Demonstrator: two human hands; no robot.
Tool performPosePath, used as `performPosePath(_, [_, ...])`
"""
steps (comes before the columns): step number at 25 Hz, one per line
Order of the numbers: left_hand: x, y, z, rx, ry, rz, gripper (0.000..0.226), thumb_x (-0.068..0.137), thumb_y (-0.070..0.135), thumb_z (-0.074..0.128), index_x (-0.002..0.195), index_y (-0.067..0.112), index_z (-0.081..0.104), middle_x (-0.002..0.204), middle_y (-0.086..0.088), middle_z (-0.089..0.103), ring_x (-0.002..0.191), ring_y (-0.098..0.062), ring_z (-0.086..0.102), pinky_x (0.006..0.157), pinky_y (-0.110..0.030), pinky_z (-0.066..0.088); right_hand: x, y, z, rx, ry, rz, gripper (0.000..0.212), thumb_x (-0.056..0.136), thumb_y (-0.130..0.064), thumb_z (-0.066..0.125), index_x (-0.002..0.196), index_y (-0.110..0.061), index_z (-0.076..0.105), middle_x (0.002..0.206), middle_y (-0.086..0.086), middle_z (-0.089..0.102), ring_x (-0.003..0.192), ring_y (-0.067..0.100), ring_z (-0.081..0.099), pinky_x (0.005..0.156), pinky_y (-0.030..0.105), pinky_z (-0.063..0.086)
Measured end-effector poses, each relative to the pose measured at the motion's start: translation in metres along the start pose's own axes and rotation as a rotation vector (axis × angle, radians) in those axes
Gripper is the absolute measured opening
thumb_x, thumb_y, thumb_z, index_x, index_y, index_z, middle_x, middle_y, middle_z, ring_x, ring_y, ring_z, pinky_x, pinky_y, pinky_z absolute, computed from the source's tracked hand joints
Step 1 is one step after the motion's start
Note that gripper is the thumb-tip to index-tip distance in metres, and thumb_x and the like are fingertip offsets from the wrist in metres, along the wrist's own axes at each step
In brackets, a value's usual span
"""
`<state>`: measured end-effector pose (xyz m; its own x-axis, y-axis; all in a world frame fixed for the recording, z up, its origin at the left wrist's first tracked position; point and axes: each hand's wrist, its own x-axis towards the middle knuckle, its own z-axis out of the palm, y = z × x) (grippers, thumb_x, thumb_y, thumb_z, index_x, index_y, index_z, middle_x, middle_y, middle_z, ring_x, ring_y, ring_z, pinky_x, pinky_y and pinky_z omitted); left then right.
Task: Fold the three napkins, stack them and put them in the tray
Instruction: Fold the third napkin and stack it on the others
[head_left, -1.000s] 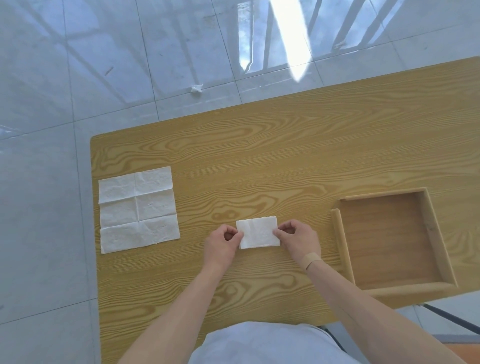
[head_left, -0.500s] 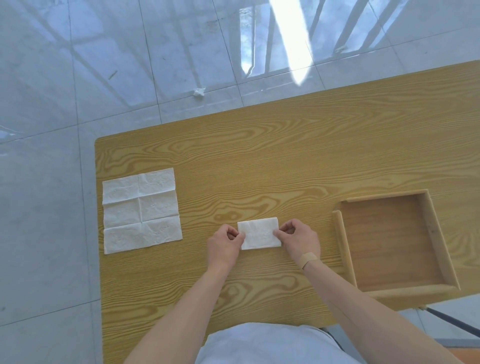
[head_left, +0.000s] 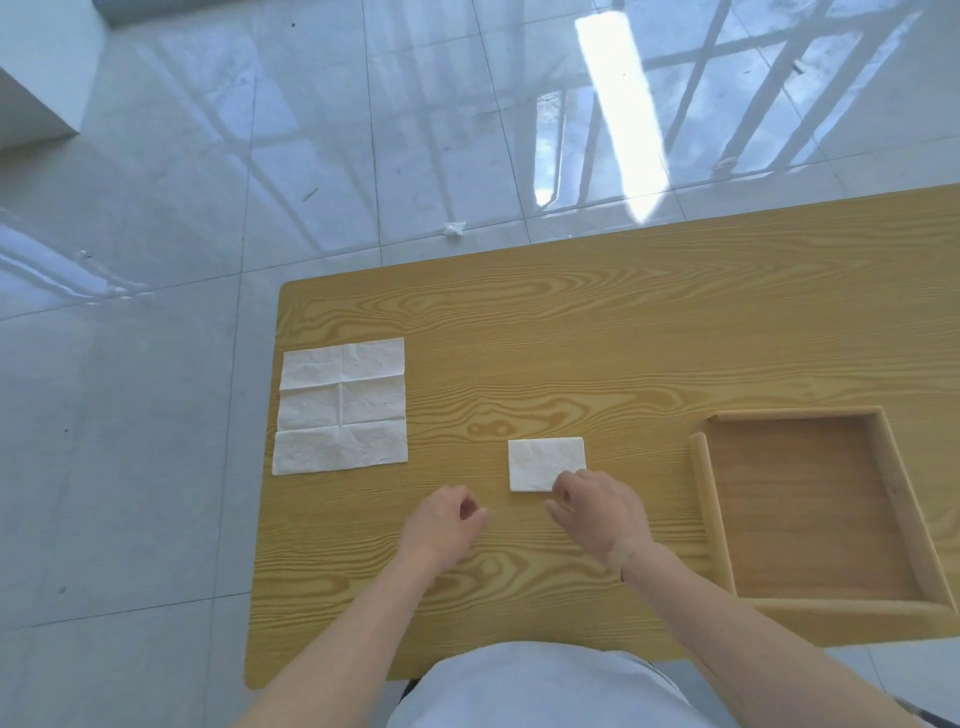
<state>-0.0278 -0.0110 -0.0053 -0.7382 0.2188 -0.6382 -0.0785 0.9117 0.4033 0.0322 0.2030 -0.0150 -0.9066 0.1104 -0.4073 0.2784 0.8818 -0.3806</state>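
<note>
The left hand (head_left: 445, 525) hovers loosely curled over bare table (head_left: 571, 338), holding nothing. The right hand (head_left: 597, 506), fingers relaxed and empty, overlaps the near right corner of the folded napkin (head_left: 543, 460); whether it touches is unclear. An unfolded napkin (head_left: 340, 405) lies by the table's left edge. The tray (head_left: 701, 499) sits right of the hands, with bare wood between it and the folded napkin.

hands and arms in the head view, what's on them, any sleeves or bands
Both forearms are bare, with no sleeves, gloves, rings or watch visible. The right hand has a small tan adhesive strip across its wrist. The left hand wears nothing. A pale top shows at the bottom edge.
</note>
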Motion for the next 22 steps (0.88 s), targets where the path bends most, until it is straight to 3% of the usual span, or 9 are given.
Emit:
performPosePath(3, [-0.016,-0.026,-0.016,0.127,-0.032,0.021,0.022,0.090,0.045,0.052,0.099,0.028,0.062,0.105,0.010,0.059,0.099,-0.014,0.058,0.086,-0.036,0.048,-0.002,-0.017,0.001,-0.130,-0.076,-0.102,0.027,0.095,-0.044,0.044,0.108,-0.026,0.059,0.102,-0.005,0.063,0.098,0.022,0.055,0.074,0.034,0.033])
performPosePath(10, [-0.025,-0.097,-0.063,0.433,0.057,0.164,0.037,0.093,0.048,0.044,0.121,0.028,0.057,0.125,0.007,0.056,0.119,-0.016,0.049,0.098,-0.038,0.040,-0.003,-0.078,0.019,-0.190,-0.075,-0.198,0.035,0.097,-0.048,0.039,0.118,-0.027,0.058,0.111,-0.004,0.063,0.104,0.022,0.052,0.086,0.036,0.037])
performPosePath(15, [-0.023,-0.174,-0.110,0.445,0.092,0.187,0.038,0.093,0.049,0.047,0.124,0.029,0.055,0.127,0.005,0.055,0.120,-0.017,0.049,0.097,-0.037,0.041,0.010,-0.151,0.047,-0.224,-0.098,-0.200,0.038,0.097,-0.051,0.039,0.126,-0.031,0.053,0.122,-0.007,0.060,0.116,0.021,0.050,0.095,0.037,0.038])
performPosePath(22, [-0.003,-0.256,-0.164,0.374,0.169,0.249,0.038,0.093,0.046,0.055,0.126,0.027,0.055,0.128,0.003,0.056,0.121,-0.018,0.048,0.099,-0.035,0.039,0.034,-0.215,0.063,-0.230,-0.005,-0.121,0.041,0.096,-0.047,0.048,0.135,-0.033,0.049,0.134,-0.009,0.056,0.127,0.017,0.046,0.098,0.035,0.037])
